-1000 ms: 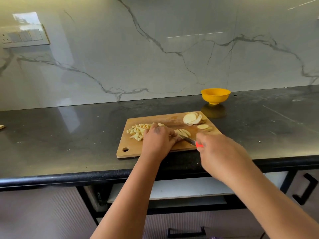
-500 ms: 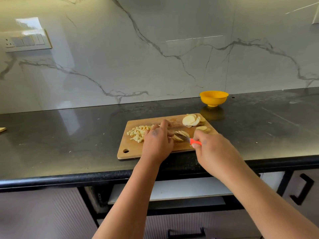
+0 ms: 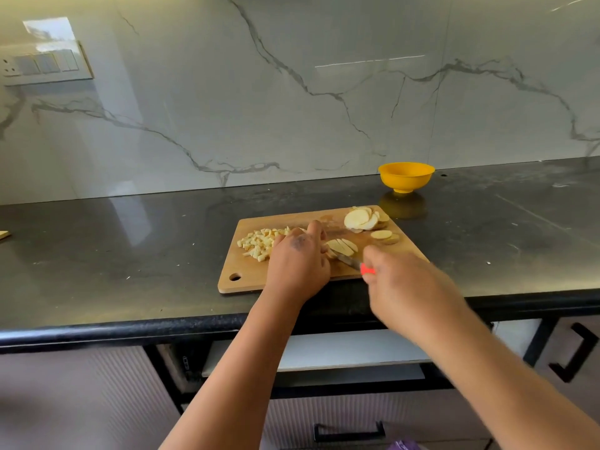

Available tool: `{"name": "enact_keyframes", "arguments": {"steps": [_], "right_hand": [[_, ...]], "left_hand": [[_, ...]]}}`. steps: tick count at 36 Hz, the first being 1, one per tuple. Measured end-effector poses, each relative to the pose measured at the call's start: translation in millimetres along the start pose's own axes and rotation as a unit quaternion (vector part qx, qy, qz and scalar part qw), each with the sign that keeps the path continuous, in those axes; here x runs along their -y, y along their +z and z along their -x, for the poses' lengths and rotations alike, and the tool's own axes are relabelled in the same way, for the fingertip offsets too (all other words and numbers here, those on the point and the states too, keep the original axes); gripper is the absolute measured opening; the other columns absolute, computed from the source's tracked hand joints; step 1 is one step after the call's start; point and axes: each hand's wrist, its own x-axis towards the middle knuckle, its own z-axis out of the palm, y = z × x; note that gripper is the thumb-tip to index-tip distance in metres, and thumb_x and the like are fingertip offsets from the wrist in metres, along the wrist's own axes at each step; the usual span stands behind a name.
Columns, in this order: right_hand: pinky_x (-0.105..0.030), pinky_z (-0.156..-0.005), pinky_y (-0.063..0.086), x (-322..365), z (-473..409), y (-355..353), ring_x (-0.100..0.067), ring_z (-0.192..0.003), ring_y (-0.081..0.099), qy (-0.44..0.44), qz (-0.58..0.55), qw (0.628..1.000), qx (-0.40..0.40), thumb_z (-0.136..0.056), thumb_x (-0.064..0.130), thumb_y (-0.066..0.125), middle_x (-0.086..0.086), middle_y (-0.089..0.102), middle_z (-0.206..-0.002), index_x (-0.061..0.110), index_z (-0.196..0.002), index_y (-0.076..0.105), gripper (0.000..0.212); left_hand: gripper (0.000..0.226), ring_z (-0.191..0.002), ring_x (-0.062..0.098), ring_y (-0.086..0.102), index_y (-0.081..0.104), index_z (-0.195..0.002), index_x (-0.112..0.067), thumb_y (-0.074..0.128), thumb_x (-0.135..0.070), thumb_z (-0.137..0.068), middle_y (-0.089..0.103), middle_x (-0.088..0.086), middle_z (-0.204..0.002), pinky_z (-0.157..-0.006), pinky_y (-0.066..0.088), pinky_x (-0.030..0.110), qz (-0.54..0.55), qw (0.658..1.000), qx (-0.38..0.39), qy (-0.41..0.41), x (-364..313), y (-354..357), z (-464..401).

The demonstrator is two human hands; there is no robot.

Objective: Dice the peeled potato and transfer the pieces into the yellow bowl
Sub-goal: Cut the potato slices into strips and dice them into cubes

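The potato strips (image 3: 342, 246) lie in the middle of the cutting board (image 3: 292, 280), fanned side by side, with the knife (image 3: 352, 262) laid across their near ends. The left hand (image 3: 297, 261) rests on the board just left of them, fingers curled down against the strips so the tips are hidden. The right hand (image 3: 406, 287) grips the knife by its orange handle, fingers wrapped tight round it, the blade pointing left toward the other hand. Left of that hand sits a heap of diced potato (image 3: 256, 243), small pale cubes scattered on the board. At the far right corner of the board a stack of round potato slices (image 3: 362, 219) leans over, and two more slices (image 3: 384, 236) lie just in front of it. The yellow bowl (image 3: 406, 177) stands on the dark table (image 3: 113, 254) beyond the board's right corner, apart from it and near the marble wall (image 3: 292, 92). A switch plate (image 3: 42, 64) is on the wall at far left. Below the table edge are cabinet fronts with black handles (image 3: 574, 355).
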Motion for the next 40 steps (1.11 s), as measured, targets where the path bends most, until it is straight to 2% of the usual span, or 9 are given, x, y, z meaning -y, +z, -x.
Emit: {"name": "enact_keyframes", "arguments": {"steps": [6, 12, 15, 18, 23, 27, 31, 37, 40], "right_hand": [[-0.023, -0.050, 0.034, -32, -1, -47, -0.007, -0.062, 0.051, 0.005, -0.088, 0.993, 0.081, -0.097, 0.037, 0.052, 0.008, 0.056, -0.082, 0.033, -0.093, 0.058, 0.008], [-0.029, -0.056, 0.038, -59, -24, -39, -0.013, -0.077, 0.053, 0.052, -0.180, 0.982, 0.003, -0.095, 0.036, 0.058, 0.007, 0.056, -0.087, 0.028, -0.093, 0.062, 0.009], [-0.027, -0.054, 0.037, -65, -30, -34, -0.011, -0.074, 0.050, 0.072, -0.170, 0.982, -0.026, -0.096, 0.033, 0.057, 0.006, 0.054, -0.087, 0.023, -0.097, 0.061, 0.010], [-0.026, -0.051, 0.034, -66, -32, -28, -0.011, -0.070, 0.050, 0.078, -0.154, 0.985, -0.024, -0.097, 0.030, 0.057, 0.005, 0.053, -0.084, 0.021, -0.098, 0.061, 0.009], [-0.023, -0.048, 0.029, -64, -32, -25, -0.008, -0.063, 0.046, 0.072, -0.135, 0.988, -0.028, -0.098, 0.025, 0.056, 0.009, 0.048, -0.077, 0.020, -0.099, 0.060, 0.007], [-0.021, -0.049, 0.028, -65, -32, -26, -0.008, -0.064, 0.046, 0.067, -0.123, 0.990, -0.036, -0.098, 0.025, 0.056, 0.012, 0.046, -0.076, 0.021, -0.101, 0.060, 0.006], [-0.021, -0.049, 0.029, -67, -33, -29, -0.008, -0.065, 0.047, 0.059, -0.121, 0.990, -0.041, -0.098, 0.025, 0.055, 0.012, 0.047, -0.077, 0.022, -0.102, 0.059, 0.006], [-0.021, -0.048, 0.029, -67, -34, -25, -0.008, -0.063, 0.048, 0.049, -0.119, 0.991, -0.043, -0.098, 0.027, 0.055, 0.011, 0.048, -0.076, 0.022, -0.105, 0.058, 0.009], [-0.022, -0.048, 0.028, -64, -34, -18, -0.008, -0.061, 0.046, 0.040, -0.111, 0.992, -0.041, -0.099, 0.031, 0.052, 0.009, 0.048, -0.073, 0.022, -0.108, 0.059, 0.014]], "left_hand": [[0.023, -0.089, 0.017, 0.062, 0.058, -0.111, -0.015, 0.058, -0.017, -0.088, 0.072, -0.003, -0.093, -0.074, 0.052, 0.031, 0.051, 0.999, -0.002, -0.020, -4, -1, 0], [0.024, -0.086, 0.022, 0.064, 0.063, -0.117, -0.011, 0.055, -0.017, -0.096, 0.071, 0.005, -0.097, -0.071, 0.052, 0.035, 0.082, 0.995, -0.020, -0.053, -1, 0, 0], [0.026, -0.078, 0.020, 0.062, 0.064, -0.113, -0.009, 0.059, -0.028, -0.095, 0.070, 0.004, -0.091, -0.066, 0.051, 0.032, 0.058, 0.996, -0.042, -0.053, -8, 2, -2], [0.046, -0.074, 0.016, 0.063, 0.063, -0.120, -0.015, 0.056, -0.052, -0.093, 0.071, 0.003, -0.092, -0.060, 0.051, 0.028, 0.009, 0.998, -0.014, -0.063, -27, 8, -6], [0.066, -0.095, 0.021, 0.061, 0.065, -0.118, -0.019, 0.051, -0.073, -0.084, 0.067, 0.004, -0.102, -0.064, 0.048, 0.030, -0.053, 0.988, 0.048, -0.138, -57, 24, -22], [0.057, -0.099, 0.023, 0.055, 0.058, -0.123, -0.010, 0.051, -0.059, -0.093, 0.059, 0.013, -0.116, -0.066, 0.041, 0.030, -0.083, 0.978, 0.110, -0.155, -65, 23, -37], [0.033, -0.076, 0.016, 0.048, 0.057, -0.120, -0.006, 0.048, -0.030, -0.100, 0.059, 0.018, -0.119, -0.061, 0.039, 0.025, -0.064, 0.974, 0.157, -0.150, -62, 20, -48], [0.031, -0.104, 0.016, 0.057, 0.064, -0.125, -0.025, 0.052, -0.020, -0.097, 0.060, -0.001, -0.127, -0.088, 0.050, 0.029, 0.056, 0.965, 0.253, -0.044, -38, 7, -51], [0.042, -0.125, 0.016, 0.051, 0.056, -0.136, -0.029, 0.056, -0.016, -0.096, 0.056, -0.006, -0.138, -0.106, 0.039, 0.030, 0.127, 0.948, 0.289, -0.024, -23, -2, -51]]}}
